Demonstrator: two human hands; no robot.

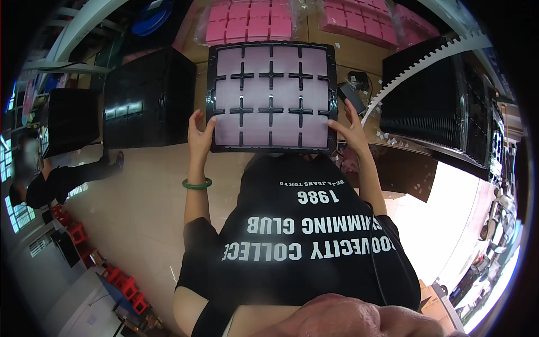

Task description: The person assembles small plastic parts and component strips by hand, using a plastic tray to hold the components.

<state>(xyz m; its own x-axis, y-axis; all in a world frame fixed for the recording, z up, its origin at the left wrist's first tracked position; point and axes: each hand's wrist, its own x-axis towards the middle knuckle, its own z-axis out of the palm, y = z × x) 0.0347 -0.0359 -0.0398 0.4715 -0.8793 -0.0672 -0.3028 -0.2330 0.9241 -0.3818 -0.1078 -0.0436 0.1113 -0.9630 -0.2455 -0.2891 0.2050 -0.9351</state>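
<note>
- Tray (272, 96), black with pink pads, was gripped at both lower corners: left hand (200, 136), right hand (349, 132).
- Step judged: tray handling; next move called for a level, two-handed carry.

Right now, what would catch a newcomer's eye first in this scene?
Probably the black tray at top centre, its square pockets filled with pale pink pads, gripped at its lower corners by a left hand and a right hand. A green bangle rings the left wrist. Beyond the tray lie bright pink foam sheets, with stacks of black trays on either side.
</note>
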